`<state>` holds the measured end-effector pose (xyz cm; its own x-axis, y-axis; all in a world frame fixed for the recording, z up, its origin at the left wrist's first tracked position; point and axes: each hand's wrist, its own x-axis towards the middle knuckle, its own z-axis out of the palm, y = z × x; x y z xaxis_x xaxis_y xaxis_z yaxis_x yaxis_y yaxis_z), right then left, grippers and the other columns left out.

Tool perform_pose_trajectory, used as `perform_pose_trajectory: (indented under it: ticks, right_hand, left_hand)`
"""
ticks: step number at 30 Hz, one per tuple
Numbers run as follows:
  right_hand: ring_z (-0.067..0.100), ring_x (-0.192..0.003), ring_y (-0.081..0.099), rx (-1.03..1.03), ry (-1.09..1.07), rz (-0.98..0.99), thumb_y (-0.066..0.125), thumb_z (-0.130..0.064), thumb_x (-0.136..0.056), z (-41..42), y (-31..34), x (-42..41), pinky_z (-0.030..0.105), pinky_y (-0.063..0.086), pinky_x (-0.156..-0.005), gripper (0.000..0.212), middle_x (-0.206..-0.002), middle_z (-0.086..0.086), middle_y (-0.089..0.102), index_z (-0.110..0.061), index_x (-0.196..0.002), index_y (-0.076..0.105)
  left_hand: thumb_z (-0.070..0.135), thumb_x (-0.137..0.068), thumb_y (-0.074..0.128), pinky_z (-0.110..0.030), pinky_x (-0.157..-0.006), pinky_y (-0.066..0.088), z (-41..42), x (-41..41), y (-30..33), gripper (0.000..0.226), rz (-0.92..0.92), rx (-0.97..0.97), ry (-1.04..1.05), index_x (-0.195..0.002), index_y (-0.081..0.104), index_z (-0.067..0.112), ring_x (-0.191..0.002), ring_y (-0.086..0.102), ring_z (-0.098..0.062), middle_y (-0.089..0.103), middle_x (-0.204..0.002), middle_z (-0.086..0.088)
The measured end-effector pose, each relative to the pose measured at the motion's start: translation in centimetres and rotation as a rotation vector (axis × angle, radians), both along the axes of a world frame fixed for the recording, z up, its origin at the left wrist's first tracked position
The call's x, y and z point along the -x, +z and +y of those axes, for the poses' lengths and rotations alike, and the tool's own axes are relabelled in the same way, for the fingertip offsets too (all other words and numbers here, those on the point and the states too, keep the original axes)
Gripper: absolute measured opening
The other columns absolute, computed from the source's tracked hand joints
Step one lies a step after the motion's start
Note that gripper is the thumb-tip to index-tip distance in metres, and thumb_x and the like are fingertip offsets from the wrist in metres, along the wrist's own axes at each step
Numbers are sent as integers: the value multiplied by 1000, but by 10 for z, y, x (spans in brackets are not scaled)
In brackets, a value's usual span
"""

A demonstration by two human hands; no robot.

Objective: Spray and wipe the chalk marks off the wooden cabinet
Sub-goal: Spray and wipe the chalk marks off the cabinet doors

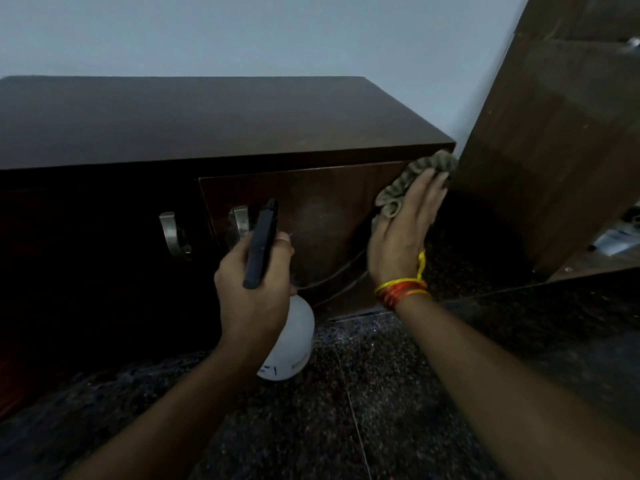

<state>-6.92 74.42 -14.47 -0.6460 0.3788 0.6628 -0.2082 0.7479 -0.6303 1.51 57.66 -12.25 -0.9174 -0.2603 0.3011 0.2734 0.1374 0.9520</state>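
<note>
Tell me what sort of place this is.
Probably a room in a home: a low dark wooden cabinet with metal door handles stands against a plain painted wall on a speckled polished stone floor.

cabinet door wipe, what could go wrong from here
1. The right hand presses the cloth flat at the upper right corner of the cabinet door; a pale smear remains mid-door and curved lines lower down, so marks may be missed.
2. The left hand holds the spray bottle close to the door near a metal handle; it might knock it.
3. Spray may drip onto the dark floor.
</note>
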Motion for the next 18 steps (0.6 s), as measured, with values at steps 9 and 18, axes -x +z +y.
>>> perform_pose_trajectory:
  ticks: [9, 18]
  right_hand:
    - [35, -145, -1, 74, -30, 66, 31, -9, -84, 4, 16, 10, 42, 5, -120, 70, -157, 20, -3, -4, -150, 6]
    - [38, -144, -9, 26, 66, 36, 30, -7, -87, -16, -2, 1, 44, 0, -119, 68, -157, 20, -5, -5, -150, 5]
  left_hand:
    - [19, -99, 52, -15, -49, 46, 4, -3, 2, 22, -4, -22, -27, -100, 63, 1, -45, 57, -12, 69, -85, -6]
    - [20, -99, 51, -20, -51, 47, 2, -4, -1, 18, -15, -18, -36, -90, 64, 10, -50, 57, -24, 65, -80, -23]
